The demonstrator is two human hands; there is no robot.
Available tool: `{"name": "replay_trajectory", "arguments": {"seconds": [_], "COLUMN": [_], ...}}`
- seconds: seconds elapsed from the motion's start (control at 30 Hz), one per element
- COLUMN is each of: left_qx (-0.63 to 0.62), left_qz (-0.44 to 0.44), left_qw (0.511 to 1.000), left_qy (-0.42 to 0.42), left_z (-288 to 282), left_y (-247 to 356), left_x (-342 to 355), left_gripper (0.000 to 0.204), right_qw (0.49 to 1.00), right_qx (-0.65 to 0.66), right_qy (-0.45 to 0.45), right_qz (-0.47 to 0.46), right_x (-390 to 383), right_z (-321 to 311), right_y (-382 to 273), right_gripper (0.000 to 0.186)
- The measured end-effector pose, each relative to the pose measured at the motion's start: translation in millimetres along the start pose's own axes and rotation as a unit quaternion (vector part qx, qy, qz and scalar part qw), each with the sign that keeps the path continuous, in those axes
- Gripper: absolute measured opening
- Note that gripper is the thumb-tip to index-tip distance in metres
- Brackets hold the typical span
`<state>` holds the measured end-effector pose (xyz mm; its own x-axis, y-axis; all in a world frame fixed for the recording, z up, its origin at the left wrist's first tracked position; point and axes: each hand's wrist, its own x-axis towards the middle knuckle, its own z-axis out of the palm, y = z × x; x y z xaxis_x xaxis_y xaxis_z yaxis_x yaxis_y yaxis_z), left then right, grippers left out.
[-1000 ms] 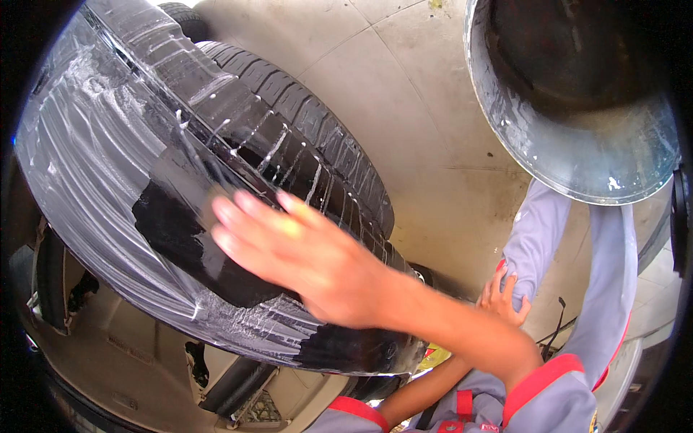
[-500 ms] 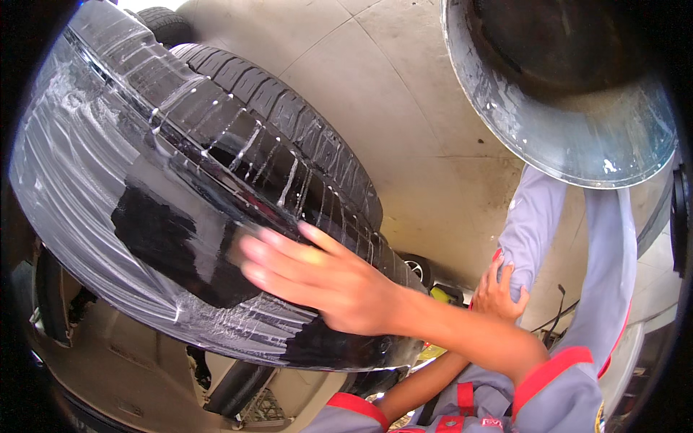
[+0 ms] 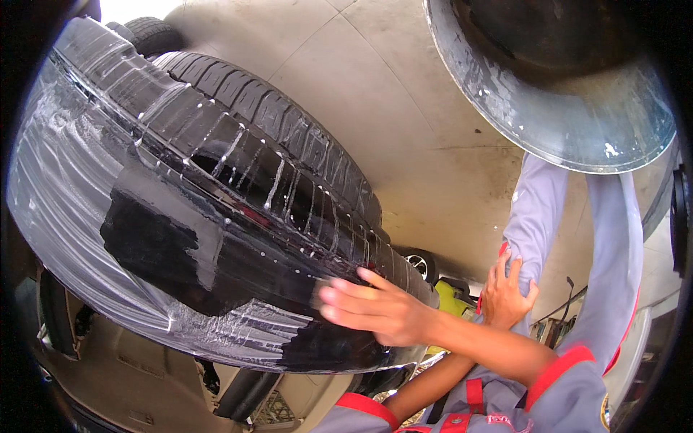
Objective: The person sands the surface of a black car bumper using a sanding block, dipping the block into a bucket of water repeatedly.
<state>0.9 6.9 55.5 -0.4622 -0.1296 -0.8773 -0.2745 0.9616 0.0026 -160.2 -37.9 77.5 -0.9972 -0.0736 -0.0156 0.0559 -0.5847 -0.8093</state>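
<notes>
A long curved panel that looks like a car bumper (image 3: 79,166) fills the left side. Whitish streaked film covers much of it, with a bare black patch (image 3: 155,242) in the middle and white drips along its upper edge. My right hand (image 3: 382,314) reaches across to the panel's near right part, fingers together and pressed to the surface. Something small and brownish, blurred, shows at its fingertips; its kind is unclear. My left hand (image 3: 505,292) rests on my knee (image 3: 534,252), fingers spread over the grey trouser leg. My right forearm crosses over the left.
Black tyres (image 3: 267,101) lie behind the panel on the tiled floor (image 3: 361,79). A large round grey-blue basin-like object (image 3: 577,148) with a dark middle fills the upper right. A wheel (image 3: 419,265) and a yellow-green thing (image 3: 451,296) sit beyond my right hand. Beige parts (image 3: 137,368) lie below the panel.
My right hand has slid right and slightly down along the panel, away from the bare black patch. The left hand stays on the knee. The whole view has shifted slightly.
</notes>
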Motion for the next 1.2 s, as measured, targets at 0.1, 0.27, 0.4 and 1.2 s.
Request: {"name": "replay_trajectory", "arguments": {"seconds": [0.1,0.27,0.4,1.2], "left_qx": [0.003,0.002,0.001,0.019], "left_qz": [0.006,-0.006,-0.001,0.018], "left_qw": [1.0,1.0,1.0,0.996], "left_qy": [0.007,0.008,0.023,0.09], "left_z": [-1,5,8,3], "left_y": [0,3,2,4], "left_x": [3,2,-2,-2], "left_gripper": [0.053,0.052,0.051,0.048], "right_qw": [0.999,1.0,0.998,0.999], "right_qx": [-0.005,-0.009,-0.005,-0.04], "right_qy": [0.011,-0.012,0.019,0.0], "right_qz": [0.04,-0.02,-0.058,-0.03], "right_x": [-23,23,24,98], "right_z": [0,-6,-1,-29], "right_y": [-5,4,9,-16], "right_gripper": [0.078,0.074,0.076,0.072]}}
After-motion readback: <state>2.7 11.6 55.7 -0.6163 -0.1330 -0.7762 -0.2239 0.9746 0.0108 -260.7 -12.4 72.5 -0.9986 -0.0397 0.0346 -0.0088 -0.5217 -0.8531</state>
